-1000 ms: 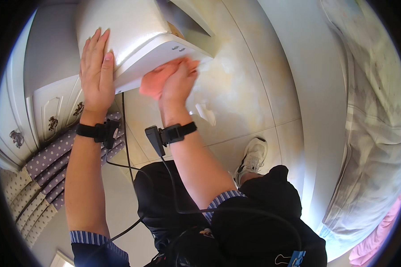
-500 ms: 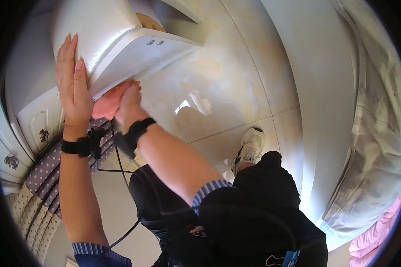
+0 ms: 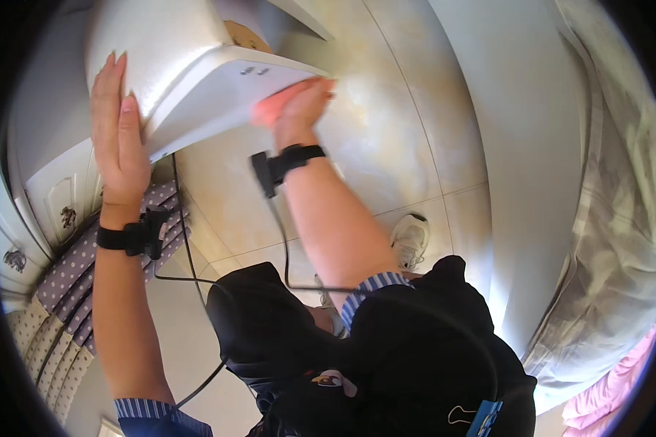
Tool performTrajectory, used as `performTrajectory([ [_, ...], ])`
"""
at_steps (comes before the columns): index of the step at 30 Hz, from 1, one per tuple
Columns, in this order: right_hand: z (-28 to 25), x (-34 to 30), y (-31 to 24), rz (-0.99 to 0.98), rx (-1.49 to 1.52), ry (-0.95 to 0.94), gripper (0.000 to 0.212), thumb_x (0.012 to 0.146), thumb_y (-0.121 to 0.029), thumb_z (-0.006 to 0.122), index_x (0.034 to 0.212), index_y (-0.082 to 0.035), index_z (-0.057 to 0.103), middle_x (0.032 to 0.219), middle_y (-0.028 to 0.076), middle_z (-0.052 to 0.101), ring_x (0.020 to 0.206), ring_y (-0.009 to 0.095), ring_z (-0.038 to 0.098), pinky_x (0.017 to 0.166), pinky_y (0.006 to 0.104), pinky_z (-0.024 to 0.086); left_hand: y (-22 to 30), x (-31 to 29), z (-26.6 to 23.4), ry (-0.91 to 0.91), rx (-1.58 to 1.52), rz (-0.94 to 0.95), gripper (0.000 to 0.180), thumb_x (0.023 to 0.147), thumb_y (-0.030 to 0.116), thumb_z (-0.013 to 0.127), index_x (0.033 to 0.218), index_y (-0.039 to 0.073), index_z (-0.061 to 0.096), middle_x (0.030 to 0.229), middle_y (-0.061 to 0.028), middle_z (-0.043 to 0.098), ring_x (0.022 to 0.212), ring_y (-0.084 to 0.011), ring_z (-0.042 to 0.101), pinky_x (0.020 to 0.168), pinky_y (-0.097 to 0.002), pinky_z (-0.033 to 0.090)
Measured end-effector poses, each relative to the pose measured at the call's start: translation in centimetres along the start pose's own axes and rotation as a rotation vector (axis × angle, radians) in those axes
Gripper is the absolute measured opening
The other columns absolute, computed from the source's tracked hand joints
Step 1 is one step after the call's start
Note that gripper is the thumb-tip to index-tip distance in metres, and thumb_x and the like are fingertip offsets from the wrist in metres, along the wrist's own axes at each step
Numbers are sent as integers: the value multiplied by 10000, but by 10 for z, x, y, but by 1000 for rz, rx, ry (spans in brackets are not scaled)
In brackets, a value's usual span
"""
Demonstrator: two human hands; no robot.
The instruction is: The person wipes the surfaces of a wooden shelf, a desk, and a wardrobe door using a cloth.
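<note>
Left hand [image 3: 116, 138] flat, fingers spread, pressed on side of white box-shaped unit [image 3: 189, 69]. Right hand [image 3: 295, 105] bunched on pink cloth [image 3: 270, 109] against unit's underside, above tiled floor [image 3: 386, 146].

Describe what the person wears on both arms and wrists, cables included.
Both forearms are bare. The left hand has a black strap at the wrist with a small black box on it; the right hand has a like black band with a box. A thin black cable hangs from each. Blue and white striped sleeves are rolled up past the elbows.
</note>
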State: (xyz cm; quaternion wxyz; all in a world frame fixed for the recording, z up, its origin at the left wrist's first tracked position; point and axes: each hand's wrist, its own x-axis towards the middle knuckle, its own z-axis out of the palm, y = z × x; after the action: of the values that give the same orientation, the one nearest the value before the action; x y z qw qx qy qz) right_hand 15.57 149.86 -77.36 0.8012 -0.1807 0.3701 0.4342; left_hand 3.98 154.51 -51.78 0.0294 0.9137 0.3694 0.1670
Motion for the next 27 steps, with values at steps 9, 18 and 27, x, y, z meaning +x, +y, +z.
performTrajectory([
  [9,-46,-80,57,710,-465,-195,329,1093,-342,409,1024,-47,538,808,142,649,719,258,642,691,398,564,-9,-4,0,-44,70,40,695,947,324,672,1527,10,452,1576,-220,449,1480,-362,393,1227,-433,276],
  [18,-102,-28,-16,50,-1888,-195,236,913,-173,596,1068,5,583,1055,171,640,848,309,689,718,429,550,-17,18,0,44,33,30,755,835,278,845,1474,31,526,1520,-204,520,1400,-373,497,1170,-425,382],
  [27,-155,8,-37,-163,-2581,-571,436,874,-329,686,1207,-60,608,1288,134,577,1207,315,572,972,460,473,5,32,28,109,26,67,735,844,265,823,1481,46,529,1525,-192,527,1407,-352,499,1173,-425,377],
])
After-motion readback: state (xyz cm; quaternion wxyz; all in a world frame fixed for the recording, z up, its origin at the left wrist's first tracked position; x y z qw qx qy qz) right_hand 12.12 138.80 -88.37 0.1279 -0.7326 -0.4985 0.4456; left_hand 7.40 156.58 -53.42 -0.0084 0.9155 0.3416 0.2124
